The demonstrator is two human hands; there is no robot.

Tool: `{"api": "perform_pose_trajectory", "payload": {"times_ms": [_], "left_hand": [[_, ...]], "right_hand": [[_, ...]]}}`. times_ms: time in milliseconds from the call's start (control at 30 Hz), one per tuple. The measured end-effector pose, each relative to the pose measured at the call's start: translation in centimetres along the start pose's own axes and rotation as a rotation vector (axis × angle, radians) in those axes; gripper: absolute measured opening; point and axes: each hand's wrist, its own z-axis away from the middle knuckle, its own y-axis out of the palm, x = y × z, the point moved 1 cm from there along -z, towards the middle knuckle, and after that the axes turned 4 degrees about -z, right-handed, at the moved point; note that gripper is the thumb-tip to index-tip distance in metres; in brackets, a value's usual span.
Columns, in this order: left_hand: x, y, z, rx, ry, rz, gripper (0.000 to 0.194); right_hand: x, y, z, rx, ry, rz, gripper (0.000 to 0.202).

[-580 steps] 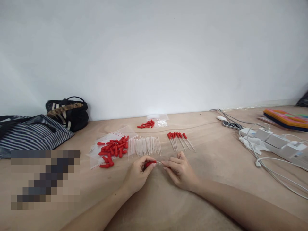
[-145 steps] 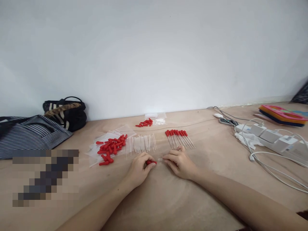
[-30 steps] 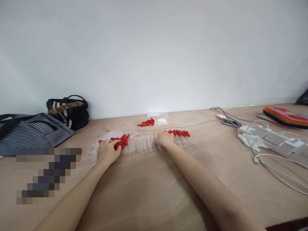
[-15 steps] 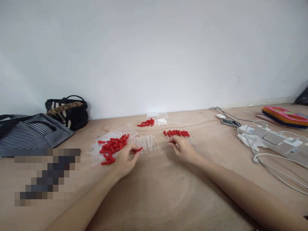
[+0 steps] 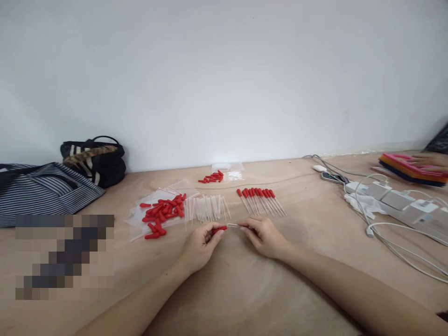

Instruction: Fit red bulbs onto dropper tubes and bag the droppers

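Observation:
Between thumb and fingers, my left hand (image 5: 203, 242) pinches a red rubber dropper bulb (image 5: 220, 229). A clear dropper tube (image 5: 232, 225) is gripped in my right hand (image 5: 263, 235), its free end at the bulb's mouth; whether it has entered cannot be made out. Left of my hands, loose red bulbs (image 5: 163, 212) lie heaped on plastic bags (image 5: 135, 228). Beside that heap is a row of clear tubes (image 5: 210, 207). Beyond my right hand, several droppers (image 5: 261, 198) with red bulbs fitted lie side by side.
More red bulbs (image 5: 213, 177) and a clear bag (image 5: 234, 175) lie near the wall. Bags (image 5: 52, 186) stand at left. On the right are a power strip with chargers (image 5: 402, 200), white cables (image 5: 392, 242) and colourful flat pieces (image 5: 409, 168), with another person's hand (image 5: 432, 161) on them.
My left hand has carried the red bulb rightward from the heap. My right hand has drawn back from the finished droppers with the tube, and bulb and tube now meet between my hands.

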Motion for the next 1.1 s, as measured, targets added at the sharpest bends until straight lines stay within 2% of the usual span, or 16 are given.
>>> {"api": "perform_pose_trajectory", "payload": {"times_ms": [300, 567, 700, 900, 1100], "left_hand": [[0.28, 0.23, 0.18, -0.025, -0.036, 0.048, 0.022], [-0.45, 0.59, 0.36, -0.064, -0.132, 0.292, 0.027], [-0.30, 0.71, 0.56, -0.083, -0.168, 0.333, 0.030], [-0.07, 0.91, 0.71, -0.033, -0.165, 0.353, 0.027], [-0.65, 1.01, 0.78, -0.061, -0.173, 0.377, 0.019]], "right_hand": [[0.47, -0.02, 0.32, -0.007, -0.038, -0.040, 0.019], [0.69, 0.14, 0.45, -0.075, -0.116, -0.056, 0.013], [0.51, -0.04, 0.43, -0.052, -0.176, -0.051, 0.015], [0.05, -0.21, 0.37, 0.028, -0.283, 0.025, 0.017], [0.39, -0.03, 0.29, 0.008, -0.305, 0.049, 0.016]]}}
